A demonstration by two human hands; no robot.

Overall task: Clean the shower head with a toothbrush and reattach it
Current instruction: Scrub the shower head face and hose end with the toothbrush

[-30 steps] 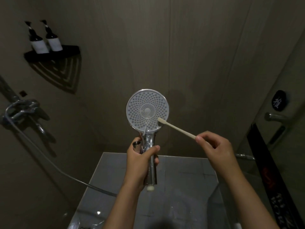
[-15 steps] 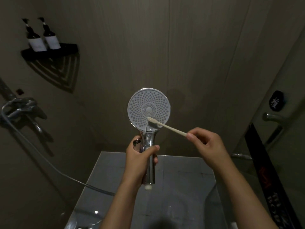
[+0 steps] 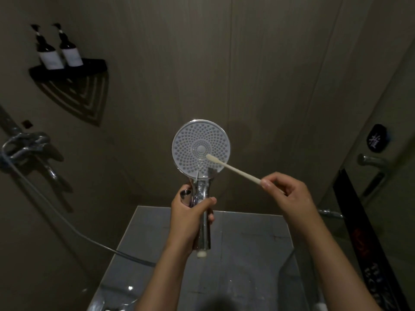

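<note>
Presently, left hand (image 3: 190, 219) grip round shower head (image 3: 190, 143), right hand (image 3: 289, 196) grip round toothbrush (image 3: 238, 171), bristles inside rim.

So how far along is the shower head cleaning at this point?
Done: shower head is off the hose, its handle bare at the end. In hand: left hand grips the handle; right hand pinches the toothbrush, bristles on the nozzle face. Left: finish scrubbing, reattach.

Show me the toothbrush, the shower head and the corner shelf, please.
toothbrush (image 3: 233, 169): head view, middle of its pale handle.
shower head (image 3: 190, 140): head view, nozzle face, upper left of centre.
corner shelf (image 3: 94, 63): head view, bare right end of its rim.
</note>
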